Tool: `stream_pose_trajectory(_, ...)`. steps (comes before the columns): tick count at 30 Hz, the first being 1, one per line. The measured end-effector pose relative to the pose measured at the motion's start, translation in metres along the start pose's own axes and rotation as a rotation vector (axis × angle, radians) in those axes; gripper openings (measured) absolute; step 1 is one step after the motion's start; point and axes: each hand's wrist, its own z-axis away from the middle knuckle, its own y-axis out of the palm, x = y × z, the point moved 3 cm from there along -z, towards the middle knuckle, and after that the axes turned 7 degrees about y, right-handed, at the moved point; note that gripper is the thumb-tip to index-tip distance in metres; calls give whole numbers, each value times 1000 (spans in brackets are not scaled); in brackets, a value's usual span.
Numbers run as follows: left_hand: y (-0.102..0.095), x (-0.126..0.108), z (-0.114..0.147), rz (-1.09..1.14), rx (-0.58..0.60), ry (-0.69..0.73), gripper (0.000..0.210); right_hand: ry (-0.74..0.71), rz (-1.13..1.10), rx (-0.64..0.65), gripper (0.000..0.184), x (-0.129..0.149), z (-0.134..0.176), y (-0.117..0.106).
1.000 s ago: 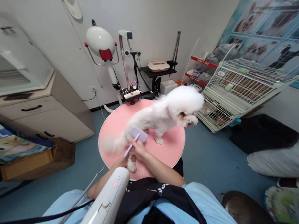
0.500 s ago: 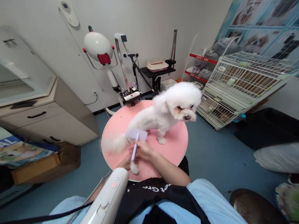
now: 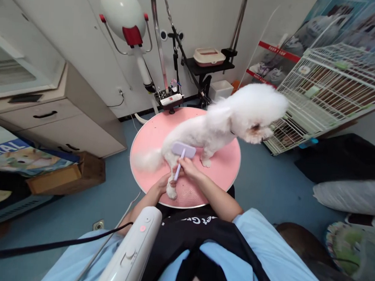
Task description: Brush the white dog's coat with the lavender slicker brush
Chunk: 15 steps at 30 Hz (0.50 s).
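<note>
A white fluffy dog (image 3: 194, 132) stands on a round pink table (image 3: 150, 132), its head turned to the right past the table's edge. My right hand (image 3: 188, 168) is closed around the thin handle of a lilac slicker brush (image 3: 183, 150). The brush head lies against the dog's rear flank, near the top of the hind leg. Lower down, my left hand (image 3: 165, 183) is wrapped around that hind leg (image 3: 172, 191), its fingers partly hidden behind it. The dog's tail (image 3: 147, 159) points left and looks blurred.
Close in front of my chest is a white device with a pink button (image 3: 133, 246), with a black cable beside it. Behind the table stand a white dryer on a stand (image 3: 123, 13) and a tool tray (image 3: 170, 100). Wire cages (image 3: 332, 89) are at right, a cabinet (image 3: 67, 110) at left.
The view has tipped downward. The dog's head has moved right, out over the table's edge. The brush has shifted a little right along the flank; my left hand still holds the leg.
</note>
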Motion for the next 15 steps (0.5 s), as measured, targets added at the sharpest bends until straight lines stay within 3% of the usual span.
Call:
stream_pose_trajectory(3,-5,2,-2,8,-48,58,21,230,108,178,17,-36,16,1)
stream_pose_trajectory(5,-6,3,-4,22,-75,77,23,296,135,255,21,-47,26,0)
stream_pose_trajectory(10,-1,1,-11,20,-110,70,18,22,152,-18,17,-42,14,-12)
stream_pose_trajectory(13,4,-2,-15,34,-189,102,22,223,241,121,17,-70,20,-9)
stream_pose_trajectory(15,10,-2,-18,56,-169,104,23,326,239,222,16,-82,32,-8)
